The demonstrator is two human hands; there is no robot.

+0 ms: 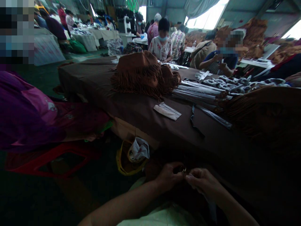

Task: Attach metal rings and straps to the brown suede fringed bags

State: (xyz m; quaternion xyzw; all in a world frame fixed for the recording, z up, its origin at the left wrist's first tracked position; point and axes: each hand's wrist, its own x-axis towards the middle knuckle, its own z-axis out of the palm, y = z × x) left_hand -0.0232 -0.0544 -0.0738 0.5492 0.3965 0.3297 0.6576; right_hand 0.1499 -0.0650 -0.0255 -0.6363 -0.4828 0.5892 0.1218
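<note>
Dark brown material (pixel 152 168) lies in my lap, just under the table edge, and deep shade hides most of its shape. My left hand (pixel 169 176) is closed on it, thumb and forefinger curled together, with a small pale glint at the fingertips. Close beside it, my right hand (pixel 204 182) has its thumb and fingers pinched together. Whatever it pinches is too small and dark to make out. A pale strip (pixel 212 210) hangs below the right hand.
A brown-covered table (pixel 138 110) bears a fringed brown pile (pixel 143 73), a flat clear packet (pixel 167 111), a black twisted strip (pixel 193 121) and long plastic-wrapped bundles (pixel 199 92). At left, a person in purple (pixel 28 110) sits by a red stool (pixel 47 160). A yellow-rimmed basket (pixel 119 163) stands below.
</note>
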